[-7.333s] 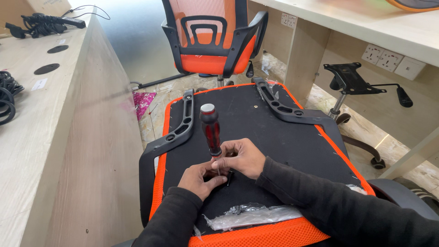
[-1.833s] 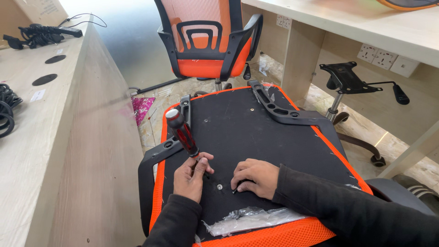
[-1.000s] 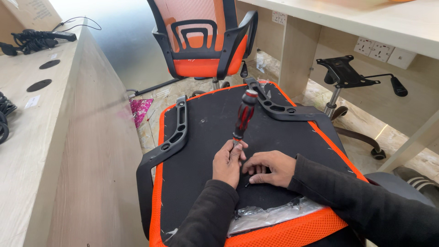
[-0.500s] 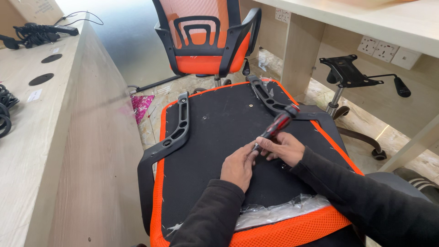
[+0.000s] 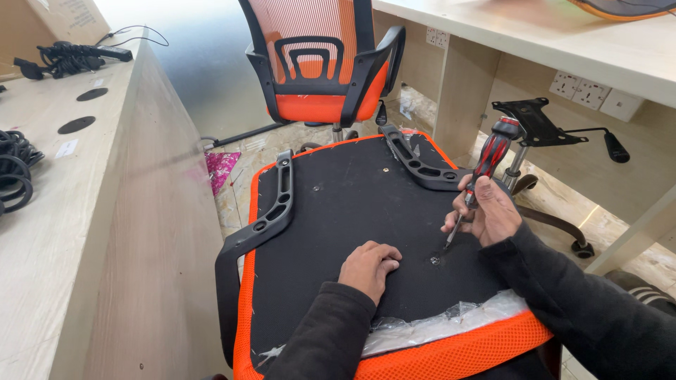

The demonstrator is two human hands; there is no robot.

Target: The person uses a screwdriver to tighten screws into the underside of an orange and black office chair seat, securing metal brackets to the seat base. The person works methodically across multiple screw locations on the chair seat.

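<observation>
Right hand (image 5: 489,211) clamped on the screwdriver (image 5: 486,163), tip just off the screw (image 5: 435,260). Left hand (image 5: 367,267) rests loosely on the seat base (image 5: 338,211), holding nothing. Looks like screw-driving; tip needs seating squarely

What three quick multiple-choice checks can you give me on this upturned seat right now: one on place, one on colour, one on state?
1. Where does the left hand rest?
A. on the black seat underside
B. on the wooden desk
C. on an armrest

2. What colour is the screwdriver handle?
A. blue and yellow
B. red and black
C. all green

3. What is the right hand doing?
A. lying open and empty
B. gripping the screwdriver
C. holding a cable

Answers:
1 A, the fingers lie flat on the black panel near the screw.
2 B, red bands show on a black handle.
3 B, the fingers wrap the shaft end, tip angled toward the screw.
</observation>
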